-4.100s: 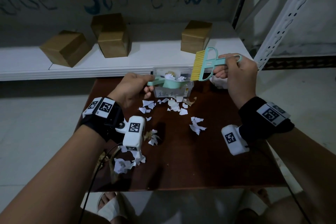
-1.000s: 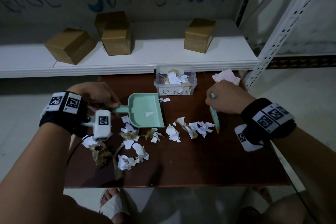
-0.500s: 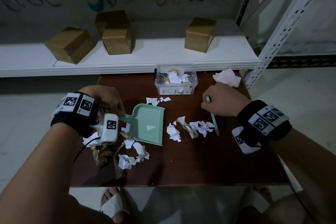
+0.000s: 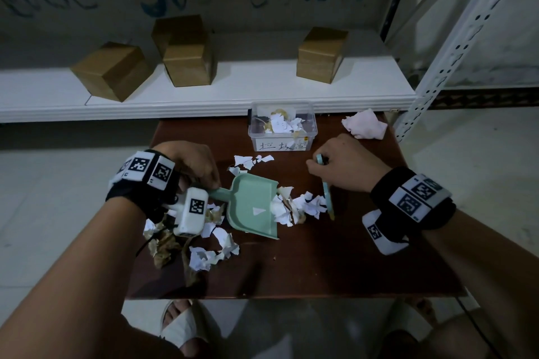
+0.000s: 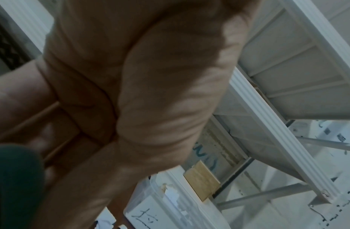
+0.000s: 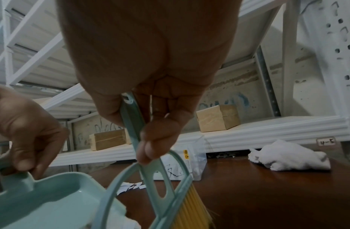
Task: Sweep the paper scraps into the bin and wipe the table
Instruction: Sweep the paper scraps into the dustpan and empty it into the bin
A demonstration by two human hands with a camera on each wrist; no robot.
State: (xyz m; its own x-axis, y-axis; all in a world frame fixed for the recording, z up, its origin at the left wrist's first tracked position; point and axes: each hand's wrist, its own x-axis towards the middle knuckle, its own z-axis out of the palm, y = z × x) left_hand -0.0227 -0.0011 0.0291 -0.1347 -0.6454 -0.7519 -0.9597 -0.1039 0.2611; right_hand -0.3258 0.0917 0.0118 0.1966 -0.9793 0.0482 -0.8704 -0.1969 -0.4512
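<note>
My left hand (image 4: 195,166) grips the handle of a mint-green dustpan (image 4: 253,207) lying on the brown table (image 4: 335,265), its mouth facing right. My right hand (image 4: 341,166) holds a mint brush (image 4: 327,195) with yellow bristles (image 6: 191,206) upright just right of the pan. A heap of white paper scraps (image 4: 300,207) is pressed between brush and pan mouth, and one small scrap lies inside the pan. More scraps (image 4: 215,251) lie left and in front of the pan, and a few (image 4: 250,162) behind it. The clear bin (image 4: 281,130) at the table's back holds scraps.
A crumpled white cloth (image 4: 364,125) lies at the table's back right corner. Behind the table runs a white shelf (image 4: 204,96) with three cardboard boxes (image 4: 186,64). A perforated white rack post (image 4: 455,49) stands at the right. My feet show under the front edge.
The pan has left the bin and come down onto the table, then slid right. The brush pushed the scrap heap left until it met the pan's mouth.
</note>
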